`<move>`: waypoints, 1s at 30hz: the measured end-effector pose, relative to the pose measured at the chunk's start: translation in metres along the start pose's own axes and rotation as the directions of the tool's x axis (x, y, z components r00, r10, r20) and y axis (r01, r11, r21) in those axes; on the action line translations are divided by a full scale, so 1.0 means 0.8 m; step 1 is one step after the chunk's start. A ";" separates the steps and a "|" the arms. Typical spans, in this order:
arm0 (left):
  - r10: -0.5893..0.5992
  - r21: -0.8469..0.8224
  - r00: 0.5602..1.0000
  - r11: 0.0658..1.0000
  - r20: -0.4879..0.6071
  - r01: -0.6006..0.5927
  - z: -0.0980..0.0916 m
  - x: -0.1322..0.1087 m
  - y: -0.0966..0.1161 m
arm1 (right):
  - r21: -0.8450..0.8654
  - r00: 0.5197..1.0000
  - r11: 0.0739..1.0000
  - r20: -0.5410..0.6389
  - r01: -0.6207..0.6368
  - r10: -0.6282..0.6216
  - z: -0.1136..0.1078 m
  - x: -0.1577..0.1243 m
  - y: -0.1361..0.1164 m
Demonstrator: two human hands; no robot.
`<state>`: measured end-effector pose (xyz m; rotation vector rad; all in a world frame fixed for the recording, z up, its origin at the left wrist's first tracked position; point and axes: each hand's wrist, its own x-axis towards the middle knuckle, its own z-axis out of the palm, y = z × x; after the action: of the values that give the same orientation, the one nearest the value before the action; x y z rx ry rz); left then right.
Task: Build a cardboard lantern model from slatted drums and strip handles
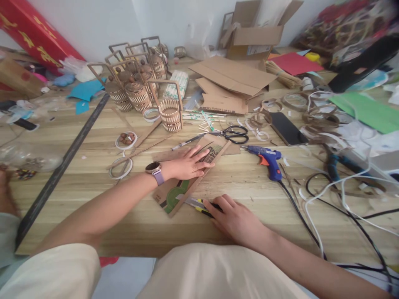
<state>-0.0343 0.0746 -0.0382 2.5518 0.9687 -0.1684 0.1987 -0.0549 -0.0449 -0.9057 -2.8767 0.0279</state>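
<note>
My left hand (pixel 191 165), with a watch on its wrist, lies flat with fingers spread on a piece of printed brown cardboard (pixel 213 151). In my right hand (pixel 235 218) is a black-and-yellow utility knife (pixel 204 209), its fingers closed around the handle. The silver blade points left and reaches the cardboard's lower edge, near a green printed circle (pixel 175 197). Part of the cardboard is hidden under my left hand. Just beyond it lie black-handled scissors (pixel 235 134).
A blue glue gun (pixel 270 160) rests at right, near a phone (pixel 287 128) and tangled cables (pixel 311 203). Small wooden baskets (pixel 170 114) with tall handles stand behind. Cardboard sheets (pixel 233 74) and tape rolls (pixel 121 167) lie around. Another person's arm (pixel 6 193) shows at far left.
</note>
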 end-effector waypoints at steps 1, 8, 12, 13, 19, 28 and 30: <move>0.002 -0.001 1.000 1.000 -0.004 -0.002 0.000 0.000 0.000 | 0.004 1.000 1.000 -0.002 0.004 -0.004 0.000 0.001 -0.001; -0.017 -0.015 1.000 1.000 0.009 0.017 -0.004 -0.002 0.003 | 0.033 0.999 0.999 -0.023 0.042 -0.041 0.002 -0.002 -0.005; -0.015 -0.014 1.000 1.000 -0.004 0.015 -0.003 -0.001 0.004 | 0.053 0.999 0.997 -0.019 0.052 -0.051 0.005 0.000 -0.008; -0.014 -0.013 1.000 1.000 -0.007 0.014 -0.003 -0.001 0.004 | 0.054 0.998 0.997 -0.024 0.058 -0.057 0.006 0.000 -0.008; -0.025 -0.017 1.000 1.000 0.013 0.025 -0.003 0.000 0.004 | 0.054 0.997 0.996 -0.033 0.075 -0.073 0.009 0.001 -0.012; -0.018 0.000 1.000 1.000 0.003 0.018 -0.004 -0.001 0.005 | 0.065 0.994 0.992 -0.042 0.108 -0.105 0.008 0.001 -0.016; -0.021 -0.001 1.000 1.000 0.003 0.021 -0.004 -0.002 0.006 | 0.066 0.994 0.992 -0.032 0.108 -0.106 0.007 0.004 -0.018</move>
<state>-0.0323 0.0723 -0.0333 2.5408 0.9941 -0.1779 0.1872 -0.0647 -0.0495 -0.7326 -2.8744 0.1003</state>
